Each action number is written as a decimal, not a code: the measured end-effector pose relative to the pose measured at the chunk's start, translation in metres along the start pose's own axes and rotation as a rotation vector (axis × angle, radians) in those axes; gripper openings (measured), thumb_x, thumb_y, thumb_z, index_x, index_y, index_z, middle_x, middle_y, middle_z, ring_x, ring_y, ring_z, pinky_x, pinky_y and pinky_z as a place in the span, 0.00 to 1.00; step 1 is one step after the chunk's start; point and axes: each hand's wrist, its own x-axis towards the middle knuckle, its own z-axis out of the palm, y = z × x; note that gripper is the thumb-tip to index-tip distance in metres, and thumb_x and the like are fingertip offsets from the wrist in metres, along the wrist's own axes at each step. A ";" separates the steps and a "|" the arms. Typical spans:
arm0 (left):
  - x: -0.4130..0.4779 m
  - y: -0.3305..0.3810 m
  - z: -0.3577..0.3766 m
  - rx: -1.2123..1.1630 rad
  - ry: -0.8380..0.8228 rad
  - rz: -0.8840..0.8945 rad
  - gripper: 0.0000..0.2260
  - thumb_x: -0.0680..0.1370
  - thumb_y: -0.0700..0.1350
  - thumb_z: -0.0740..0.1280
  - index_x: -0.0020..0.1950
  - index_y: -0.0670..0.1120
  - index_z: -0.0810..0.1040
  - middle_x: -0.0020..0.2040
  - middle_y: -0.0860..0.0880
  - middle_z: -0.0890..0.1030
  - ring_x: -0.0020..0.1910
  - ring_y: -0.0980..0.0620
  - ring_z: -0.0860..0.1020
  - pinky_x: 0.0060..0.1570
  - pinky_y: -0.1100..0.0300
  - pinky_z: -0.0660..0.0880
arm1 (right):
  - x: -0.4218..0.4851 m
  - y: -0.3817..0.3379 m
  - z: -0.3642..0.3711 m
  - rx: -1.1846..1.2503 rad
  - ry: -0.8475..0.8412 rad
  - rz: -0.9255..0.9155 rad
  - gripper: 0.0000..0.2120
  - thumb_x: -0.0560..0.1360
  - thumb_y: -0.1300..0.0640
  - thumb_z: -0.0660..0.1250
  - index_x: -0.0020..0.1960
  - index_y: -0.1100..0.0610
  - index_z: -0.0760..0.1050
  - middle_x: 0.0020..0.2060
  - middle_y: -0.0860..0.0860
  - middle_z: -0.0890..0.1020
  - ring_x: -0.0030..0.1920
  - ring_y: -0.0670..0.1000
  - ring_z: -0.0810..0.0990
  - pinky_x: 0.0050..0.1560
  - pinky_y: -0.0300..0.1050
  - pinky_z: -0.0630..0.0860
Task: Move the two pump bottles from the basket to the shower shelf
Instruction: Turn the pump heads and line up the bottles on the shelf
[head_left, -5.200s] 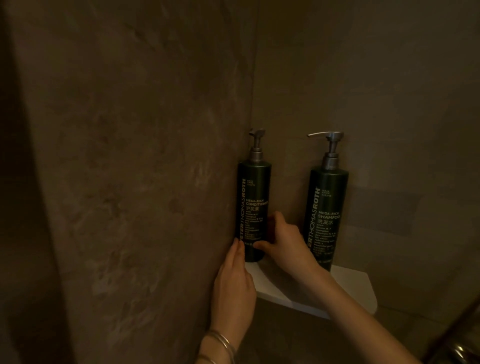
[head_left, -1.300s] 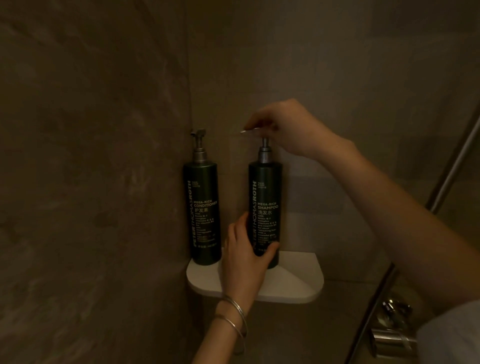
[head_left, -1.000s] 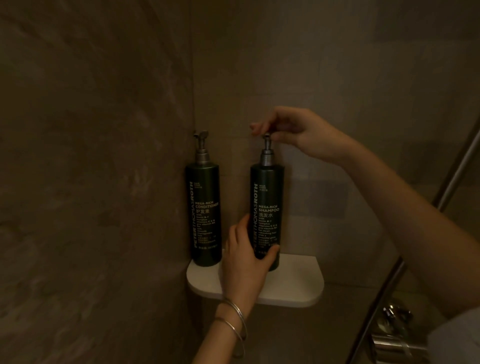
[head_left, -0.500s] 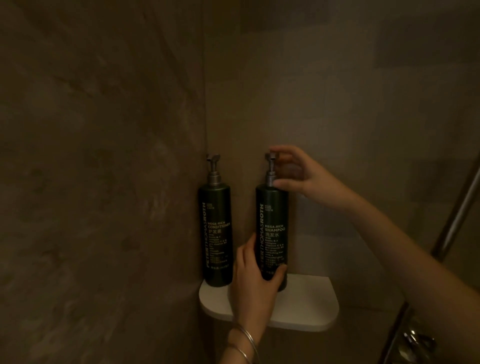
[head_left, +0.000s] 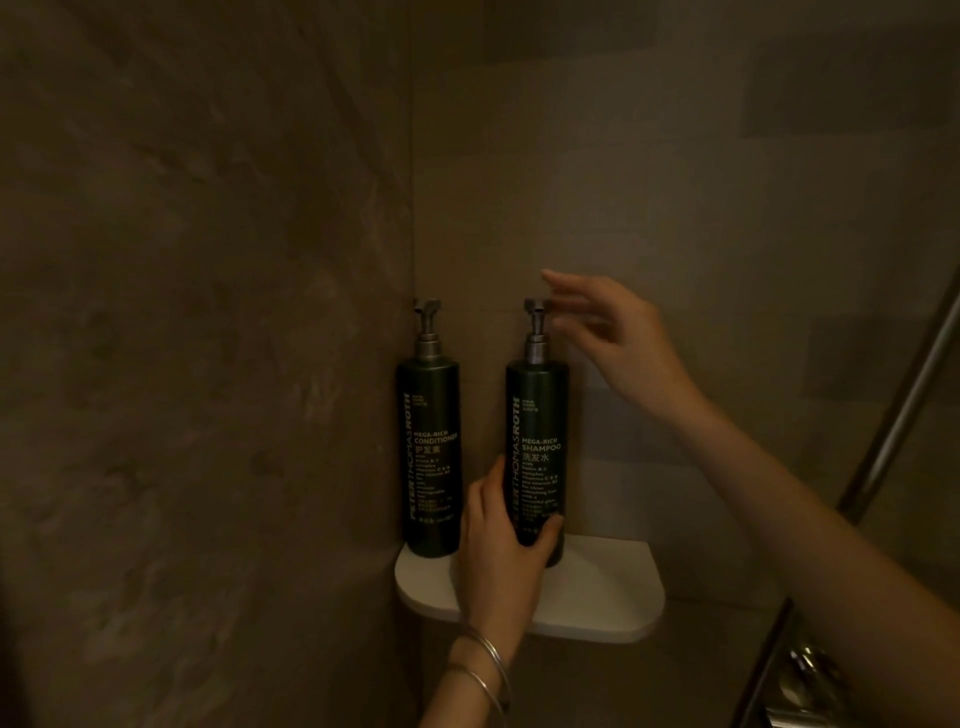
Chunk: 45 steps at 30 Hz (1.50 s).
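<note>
Two dark green pump bottles stand upright on the white corner shelf (head_left: 613, 592). The conditioner bottle (head_left: 428, 457) is in the corner against the left wall. The shampoo bottle (head_left: 537, 441) stands to its right, both pump heads turned toward me. My left hand (head_left: 501, 551) grips the shampoo bottle low on its body, thumb across the front. My right hand (head_left: 618, 343) hovers just right of the shampoo pump head, fingers spread and relaxed, holding nothing. The basket is out of view.
Dim tiled walls meet at the corner behind the bottles. A slanted metal rail (head_left: 904, 405) runs up the right side, with a chrome shower valve (head_left: 810, 680) at the bottom right. Two bangles sit on my left wrist.
My right hand has let go of the shampoo pump head and drawn slightly away, fingers now spread. My left hand still grips the bottle's base. The pump heads have been turned forward.
</note>
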 end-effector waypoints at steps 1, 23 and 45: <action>0.000 -0.001 0.000 0.000 0.001 0.001 0.35 0.70 0.50 0.73 0.73 0.54 0.60 0.65 0.53 0.68 0.63 0.55 0.69 0.61 0.55 0.69 | 0.002 -0.001 -0.001 -0.030 -0.005 -0.012 0.19 0.74 0.66 0.66 0.62 0.52 0.73 0.53 0.50 0.77 0.53 0.43 0.78 0.53 0.30 0.73; -0.041 -0.039 -0.055 0.292 0.096 -0.024 0.28 0.78 0.45 0.63 0.75 0.50 0.55 0.76 0.52 0.55 0.72 0.54 0.56 0.67 0.63 0.54 | -0.112 0.017 0.050 0.108 -0.214 0.583 0.27 0.69 0.60 0.73 0.65 0.55 0.68 0.53 0.43 0.76 0.50 0.38 0.75 0.46 0.28 0.72; -0.042 -0.056 -0.051 0.284 0.071 0.006 0.28 0.75 0.57 0.49 0.74 0.54 0.52 0.74 0.61 0.50 0.69 0.64 0.53 0.66 0.66 0.51 | -0.124 0.025 0.095 0.061 -0.145 0.514 0.31 0.66 0.54 0.75 0.65 0.52 0.67 0.60 0.50 0.75 0.57 0.46 0.75 0.55 0.40 0.74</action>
